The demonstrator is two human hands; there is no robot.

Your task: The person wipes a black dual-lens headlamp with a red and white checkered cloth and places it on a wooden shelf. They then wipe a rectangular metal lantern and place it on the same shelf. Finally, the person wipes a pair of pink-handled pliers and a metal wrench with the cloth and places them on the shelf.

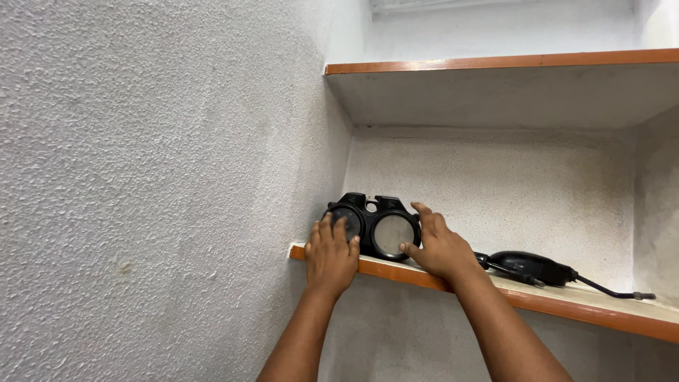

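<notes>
A black twin-dial gauge cluster (378, 225) with two round glass faces stands at the left end of a white shelf with an orange front edge (537, 302). My left hand (331, 253) covers the left dial, fingers spread against its face. My right hand (438, 247) wraps the right side of the cluster, thumb under the right dial, fingers over its top edge. Both hands grip the cluster, which rests on the shelf against the corner of the wall.
A black rear-view mirror with a metal stem (537, 267) lies on the same shelf to the right. A second orange-edged shelf (495, 64) runs above. A rough white wall (155, 177) fills the left side.
</notes>
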